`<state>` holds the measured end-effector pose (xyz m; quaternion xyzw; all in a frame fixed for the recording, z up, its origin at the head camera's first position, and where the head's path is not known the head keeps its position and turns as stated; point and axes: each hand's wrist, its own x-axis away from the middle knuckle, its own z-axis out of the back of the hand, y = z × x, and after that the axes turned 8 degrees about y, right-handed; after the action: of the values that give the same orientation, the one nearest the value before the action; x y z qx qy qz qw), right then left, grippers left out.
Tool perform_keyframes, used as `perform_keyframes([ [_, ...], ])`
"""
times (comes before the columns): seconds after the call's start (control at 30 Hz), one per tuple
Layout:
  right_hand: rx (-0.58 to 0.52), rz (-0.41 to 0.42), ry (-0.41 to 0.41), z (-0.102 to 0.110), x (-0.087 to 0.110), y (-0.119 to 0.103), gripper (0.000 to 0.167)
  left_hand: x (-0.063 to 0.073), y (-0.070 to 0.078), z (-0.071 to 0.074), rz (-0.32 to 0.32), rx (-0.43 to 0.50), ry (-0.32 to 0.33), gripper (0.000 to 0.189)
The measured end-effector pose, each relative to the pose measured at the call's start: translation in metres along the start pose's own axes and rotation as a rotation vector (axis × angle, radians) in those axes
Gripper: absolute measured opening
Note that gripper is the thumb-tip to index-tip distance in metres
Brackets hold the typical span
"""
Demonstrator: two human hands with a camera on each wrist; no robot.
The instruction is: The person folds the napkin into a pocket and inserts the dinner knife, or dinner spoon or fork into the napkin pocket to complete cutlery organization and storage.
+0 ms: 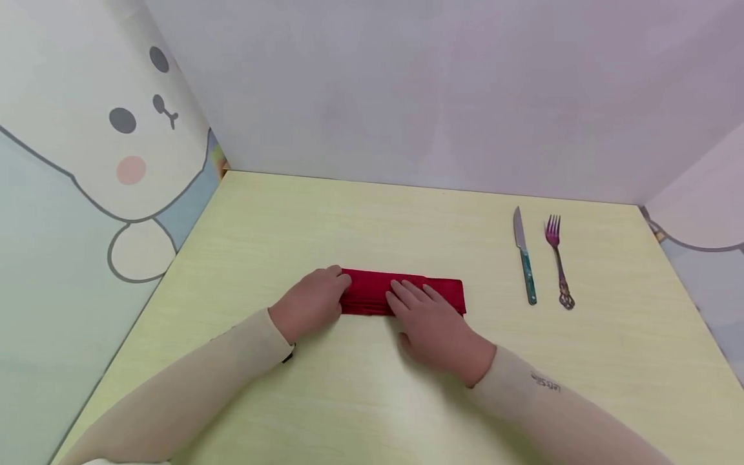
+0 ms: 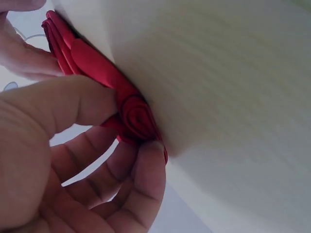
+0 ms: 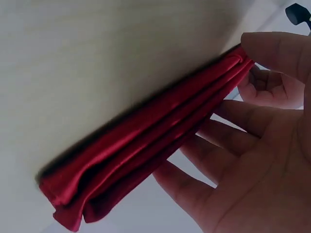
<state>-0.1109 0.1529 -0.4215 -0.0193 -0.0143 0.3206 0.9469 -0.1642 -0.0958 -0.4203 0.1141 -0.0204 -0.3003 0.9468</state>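
Note:
A red satiny cloth point(image 1: 367, 288), folded into a long narrow strip, lies crosswise on the table in front of me. My left hand point(image 1: 314, 301) pinches its left end between thumb and curled fingers. In the left wrist view that end of the cloth point(image 2: 137, 116) shows a coiled, rolled-up edge. Straight fingers of my right hand point(image 1: 434, 328) rest spread on top of the strip, right of its middle. From the right wrist, the cloth point(image 3: 131, 141) shows several stacked layers, slightly loose at its right end.
To the right of the cloth lie a table knife point(image 1: 526, 261) with a teal handle and a fork point(image 1: 559, 261) with an ornate handle, side by side. The pale wooden table point(image 1: 302, 213) meets a plain wall point(image 1: 407, 103) at the back. A cartoon-printed panel point(image 1: 70, 226) stands along the left edge.

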Motion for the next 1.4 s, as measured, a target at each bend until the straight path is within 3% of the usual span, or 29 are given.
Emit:
perform_keyframes([
  [0.13, -0.020, -0.022, -0.090, -0.007, 0.002, -0.007, 0.081, 0.000, 0.001, 0.000, 0.025, -0.014, -0.013, 0.010],
  [0.23, -0.038, -0.026, -0.111, -0.010, 0.005, -0.009, 0.092, 0.003, 0.007, 0.002, 0.010, -0.100, 0.019, 0.014],
  [0.33, -0.039, -0.014, -0.102, -0.011, 0.007, -0.010, 0.099, 0.009, 0.018, 0.004, -0.084, -0.244, 0.036, 0.039],
  [0.43, -0.029, 0.000, -0.101, -0.010, 0.007, -0.010, 0.103, 0.018, 0.031, 0.004, -0.167, -0.298, -0.037, 0.069],
  [0.5, -0.027, 0.000, -0.106, -0.011, 0.007, -0.010, 0.106, 0.024, 0.037, 0.003, -0.175, -0.288, -0.113, 0.080],
  [0.6, -0.025, -0.009, -0.121, -0.016, 0.009, -0.007, 0.108, 0.030, 0.041, -0.002, -0.133, -0.243, -0.186, 0.083],
  [0.8, -0.038, -0.001, -0.129, -0.018, 0.029, 0.011, 0.110, 0.036, 0.037, -0.007, -0.127, -0.178, -0.212, 0.092],
  [1.03, -0.069, 0.052, -0.049, -0.014, 0.064, 0.043, 0.109, 0.046, 0.023, -0.004, -0.137, -0.069, -0.278, 0.103],
  [1.2, -0.086, 0.078, -0.011, 0.000, 0.069, 0.054, 0.103, 0.037, 0.018, 0.008, -0.169, -0.118, -0.300, 0.090],
  [1.3, -0.108, 0.090, 0.037, 0.009, 0.058, 0.056, 0.097, 0.023, 0.019, 0.017, -0.237, -0.163, -0.250, 0.077],
  [1.4, -0.114, 0.103, 0.050, 0.012, 0.042, 0.056, 0.098, 0.006, 0.024, 0.021, -0.292, -0.157, -0.201, 0.076],
])
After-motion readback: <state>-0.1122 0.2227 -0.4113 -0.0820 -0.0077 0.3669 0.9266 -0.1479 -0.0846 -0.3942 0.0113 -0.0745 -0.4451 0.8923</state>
